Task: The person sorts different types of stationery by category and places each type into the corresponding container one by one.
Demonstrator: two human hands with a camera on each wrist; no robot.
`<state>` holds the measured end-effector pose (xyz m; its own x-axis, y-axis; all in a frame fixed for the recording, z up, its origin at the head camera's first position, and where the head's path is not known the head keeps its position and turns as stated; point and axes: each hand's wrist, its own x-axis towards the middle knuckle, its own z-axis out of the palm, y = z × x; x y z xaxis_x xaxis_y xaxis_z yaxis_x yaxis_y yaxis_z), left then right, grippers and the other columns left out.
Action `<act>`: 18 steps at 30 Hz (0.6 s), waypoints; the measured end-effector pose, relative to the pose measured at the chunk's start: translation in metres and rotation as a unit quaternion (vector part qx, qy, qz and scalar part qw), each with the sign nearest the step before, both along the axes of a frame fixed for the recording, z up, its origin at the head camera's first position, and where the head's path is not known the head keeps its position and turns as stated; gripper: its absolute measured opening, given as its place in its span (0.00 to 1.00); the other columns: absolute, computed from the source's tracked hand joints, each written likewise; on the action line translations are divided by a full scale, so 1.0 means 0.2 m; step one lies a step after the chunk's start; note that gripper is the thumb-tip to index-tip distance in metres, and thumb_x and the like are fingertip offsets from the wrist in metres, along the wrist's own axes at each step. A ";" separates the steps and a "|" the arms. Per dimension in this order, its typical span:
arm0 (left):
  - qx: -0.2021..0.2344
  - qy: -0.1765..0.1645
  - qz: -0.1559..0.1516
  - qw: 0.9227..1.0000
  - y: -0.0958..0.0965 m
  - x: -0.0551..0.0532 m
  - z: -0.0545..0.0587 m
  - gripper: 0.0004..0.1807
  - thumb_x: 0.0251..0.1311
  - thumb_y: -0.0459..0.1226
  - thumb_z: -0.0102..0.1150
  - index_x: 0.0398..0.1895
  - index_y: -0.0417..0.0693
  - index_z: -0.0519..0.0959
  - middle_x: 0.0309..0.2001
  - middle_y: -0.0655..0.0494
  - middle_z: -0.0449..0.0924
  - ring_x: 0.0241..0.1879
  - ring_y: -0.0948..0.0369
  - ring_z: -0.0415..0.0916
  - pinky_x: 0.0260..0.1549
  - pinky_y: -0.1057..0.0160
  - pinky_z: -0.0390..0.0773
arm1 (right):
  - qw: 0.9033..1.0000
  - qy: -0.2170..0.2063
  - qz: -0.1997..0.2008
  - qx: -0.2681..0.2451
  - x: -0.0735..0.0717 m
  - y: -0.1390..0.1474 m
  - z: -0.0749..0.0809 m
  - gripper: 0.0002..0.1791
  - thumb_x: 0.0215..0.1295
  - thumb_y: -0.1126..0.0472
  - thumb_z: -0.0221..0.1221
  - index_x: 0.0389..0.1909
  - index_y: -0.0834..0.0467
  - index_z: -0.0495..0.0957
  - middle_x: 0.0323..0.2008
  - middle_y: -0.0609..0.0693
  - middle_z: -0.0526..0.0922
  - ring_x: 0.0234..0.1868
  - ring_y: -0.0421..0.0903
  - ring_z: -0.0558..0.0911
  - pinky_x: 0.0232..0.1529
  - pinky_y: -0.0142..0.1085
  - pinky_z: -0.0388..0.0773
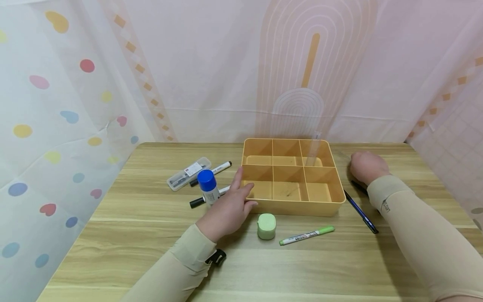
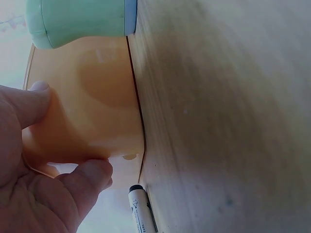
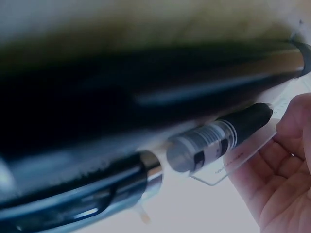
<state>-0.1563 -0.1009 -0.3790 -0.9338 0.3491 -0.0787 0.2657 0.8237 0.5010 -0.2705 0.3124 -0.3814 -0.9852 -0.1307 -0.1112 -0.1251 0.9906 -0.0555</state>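
ok so I've got left arm [image 1: 170, 268] angled far-right, left hand [image 1: 228, 209] splayed; right arm [image 1: 426, 239] angled far-left, right hand [image 1: 367, 167] farther out, fingers curled.

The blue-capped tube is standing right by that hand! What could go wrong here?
The left hand might bump the blue-capped tube, which stands upright, and tip it onto the markers beside it. The clear ruler sticks up out of the box, so a jolt to the box could make it topple.
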 end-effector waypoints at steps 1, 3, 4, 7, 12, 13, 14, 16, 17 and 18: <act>0.000 0.000 0.000 1.000 0.00 0.00 0.00 0.34 0.79 0.52 0.53 0.81 0.48 0.65 0.87 0.53 0.24 0.75 0.47 0.70 0.64 0.51 0.81 | 1.000 0.003 -0.003 0.000 0.00 0.00 0.00 0.16 0.69 0.70 0.43 0.38 0.69 0.81 0.38 0.68 0.86 0.40 0.63 0.86 0.40 0.60 0.86; 0.000 0.000 0.000 1.000 0.00 0.00 0.00 0.34 0.79 0.52 0.53 0.81 0.48 0.65 0.87 0.53 0.24 0.75 0.47 0.70 0.64 0.51 0.81 | 1.000 0.005 -0.008 0.000 0.00 0.00 0.00 0.16 0.68 0.71 0.43 0.38 0.68 0.81 0.38 0.68 0.86 0.40 0.63 0.86 0.38 0.60 0.86; -0.001 0.000 0.001 1.000 0.00 0.00 0.00 0.34 0.79 0.52 0.53 0.81 0.49 0.65 0.87 0.53 0.24 0.75 0.47 0.70 0.64 0.51 0.81 | 1.000 0.004 -0.011 -0.001 0.00 0.00 0.00 0.16 0.67 0.71 0.43 0.37 0.68 0.81 0.38 0.68 0.86 0.39 0.62 0.86 0.37 0.59 0.86; -0.002 0.000 0.001 1.000 0.00 0.00 0.00 0.34 0.79 0.52 0.53 0.81 0.49 0.65 0.87 0.53 0.24 0.75 0.47 0.70 0.65 0.51 0.81 | 1.000 0.001 -0.022 -0.006 0.01 0.00 0.01 0.15 0.65 0.71 0.44 0.36 0.68 0.81 0.39 0.68 0.86 0.38 0.61 0.86 0.34 0.58 0.85; -0.006 -0.002 0.002 1.000 0.00 0.00 0.01 0.34 0.79 0.52 0.53 0.81 0.49 0.65 0.87 0.54 0.24 0.75 0.47 0.70 0.66 0.50 0.80 | 0.999 -0.003 -0.042 -0.012 0.01 0.00 0.02 0.16 0.68 0.70 0.44 0.36 0.68 0.82 0.40 0.68 0.86 0.36 0.60 0.85 0.31 0.57 0.85; -0.006 -0.003 0.003 1.000 0.00 0.00 0.01 0.34 0.79 0.52 0.53 0.81 0.49 0.65 0.87 0.54 0.24 0.75 0.47 0.69 0.66 0.50 0.80 | 0.999 -0.004 -0.045 -0.012 0.01 0.00 0.02 0.16 0.69 0.70 0.44 0.37 0.68 0.82 0.40 0.68 0.86 0.36 0.59 0.84 0.31 0.56 0.85; -0.006 -0.003 0.003 1.000 0.01 0.00 0.01 0.34 0.79 0.52 0.53 0.81 0.50 0.64 0.87 0.54 0.24 0.75 0.47 0.69 0.66 0.50 0.80 | 0.999 -0.003 -0.049 -0.013 0.01 0.00 0.03 0.17 0.70 0.70 0.43 0.37 0.69 0.82 0.40 0.69 0.86 0.36 0.59 0.84 0.30 0.55 0.85; -0.006 -0.004 0.004 1.000 0.01 0.00 0.01 0.34 0.79 0.52 0.53 0.81 0.50 0.64 0.87 0.54 0.24 0.75 0.47 0.70 0.65 0.50 0.80 | 0.998 -0.004 -0.058 -0.016 0.01 0.00 0.03 0.17 0.72 0.70 0.42 0.37 0.69 0.81 0.40 0.70 0.86 0.35 0.58 0.84 0.29 0.54 0.85; -0.005 -0.005 0.004 1.000 0.01 0.00 0.01 0.34 0.79 0.52 0.53 0.81 0.49 0.64 0.87 0.54 0.24 0.75 0.47 0.70 0.65 0.50 0.80 | 0.998 -0.003 -0.062 -0.017 0.01 0.00 0.04 0.17 0.72 0.70 0.42 0.37 0.70 0.81 0.41 0.70 0.85 0.35 0.58 0.83 0.28 0.53 0.85; -0.005 -0.005 0.004 1.000 0.00 0.00 0.01 0.34 0.79 0.52 0.53 0.81 0.49 0.65 0.87 0.53 0.24 0.75 0.47 0.70 0.65 0.50 0.80 | 0.998 -0.002 -0.066 -0.021 0.01 0.01 0.04 0.17 0.72 0.70 0.42 0.37 0.70 0.81 0.41 0.71 0.85 0.35 0.58 0.83 0.27 0.53 0.85</act>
<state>-0.1557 -0.0999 -0.3764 -0.9360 0.3400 -0.0906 0.2537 0.8305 0.4959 -0.2678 0.3135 -0.3736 -0.9938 -0.0034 -0.1116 0.0075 0.9953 -0.0969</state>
